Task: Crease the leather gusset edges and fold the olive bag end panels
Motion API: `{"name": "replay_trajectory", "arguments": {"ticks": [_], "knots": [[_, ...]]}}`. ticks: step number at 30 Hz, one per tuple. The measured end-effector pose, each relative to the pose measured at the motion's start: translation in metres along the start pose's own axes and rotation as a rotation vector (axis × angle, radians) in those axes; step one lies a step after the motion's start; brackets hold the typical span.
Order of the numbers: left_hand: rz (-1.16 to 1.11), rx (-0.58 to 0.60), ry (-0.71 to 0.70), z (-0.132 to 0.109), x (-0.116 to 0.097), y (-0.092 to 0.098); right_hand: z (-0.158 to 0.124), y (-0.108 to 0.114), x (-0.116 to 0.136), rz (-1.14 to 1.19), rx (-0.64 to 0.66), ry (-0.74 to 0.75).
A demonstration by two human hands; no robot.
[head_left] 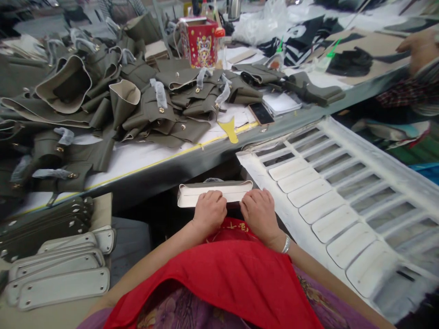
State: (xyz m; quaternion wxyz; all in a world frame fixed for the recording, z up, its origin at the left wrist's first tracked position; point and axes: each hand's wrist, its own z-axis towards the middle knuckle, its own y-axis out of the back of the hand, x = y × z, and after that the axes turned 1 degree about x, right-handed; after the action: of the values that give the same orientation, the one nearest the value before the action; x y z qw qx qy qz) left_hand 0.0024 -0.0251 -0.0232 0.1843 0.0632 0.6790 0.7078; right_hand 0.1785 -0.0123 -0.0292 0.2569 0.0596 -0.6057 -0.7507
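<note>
The left hand (210, 211) is curled nearly into a fist, knuckles up, with its fingers folded down over the near long edge of a pale panel (215, 191). The right hand (259, 212) does the same just beside it. Both have hold of the piece, though the fingertips are tucked under and I cannot tell how they pinch it. The panel is a long, round-cornered leather strip with an olive rim. It hangs level over the lap, in front of a red apron (222, 274) and just below the edge of the table (144, 157). A bracelet (286, 244) sits on the right wrist.

The panel looks light and fairly stiff, since it keeps its flat shape with both ends unsupported. It would probably still flex along its length. The pale face looks likely to mark, so the rimmed long edges near the middle seem the safest places to grip it.

Further out, a stack of similar panels (61, 278) lies to the lower left. To the right, more of them rest in a row on a white slatted rack (370, 156). On the table is a heap of olive leather pieces (137, 100), along with a phone (261, 113), a yellow tool (232, 130) and a red box (200, 43). At the far upper right a co-worker's hand (420, 45) rests on patterned fabric — well apart from the panel.
</note>
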Motion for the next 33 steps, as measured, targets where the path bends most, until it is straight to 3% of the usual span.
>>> {"name": "replay_trajectory", "arguments": {"ticks": [3,6,11,14,16,19,22,33], "knots": [[0.030,0.046,0.090,0.007,-0.001,0.006,0.001,0.000,0.002,-0.023,-0.090,-0.115],[-0.021,0.124,0.118,0.010,0.004,0.010,-0.004,0.002,-0.007,-0.038,-0.047,-0.280],[-0.098,0.209,0.086,0.010,0.014,0.012,-0.007,0.003,-0.016,0.137,0.364,-0.501],[-0.111,0.216,0.068,0.010,0.016,0.012,-0.003,-0.001,-0.008,0.560,0.597,-0.699],[-0.117,0.219,0.065,0.011,0.017,0.013,0.001,-0.002,0.001,0.897,0.663,-0.909],[-0.125,0.225,0.072,0.013,0.018,0.013,0.006,0.001,0.014,1.242,0.628,-1.148],[-0.132,0.230,0.070,0.015,0.020,0.013,0.011,0.004,0.021,1.416,0.565,-1.261],[-0.201,0.279,0.039,0.023,0.031,0.012,0.024,-0.016,0.049,1.558,0.531,-1.325]]}}
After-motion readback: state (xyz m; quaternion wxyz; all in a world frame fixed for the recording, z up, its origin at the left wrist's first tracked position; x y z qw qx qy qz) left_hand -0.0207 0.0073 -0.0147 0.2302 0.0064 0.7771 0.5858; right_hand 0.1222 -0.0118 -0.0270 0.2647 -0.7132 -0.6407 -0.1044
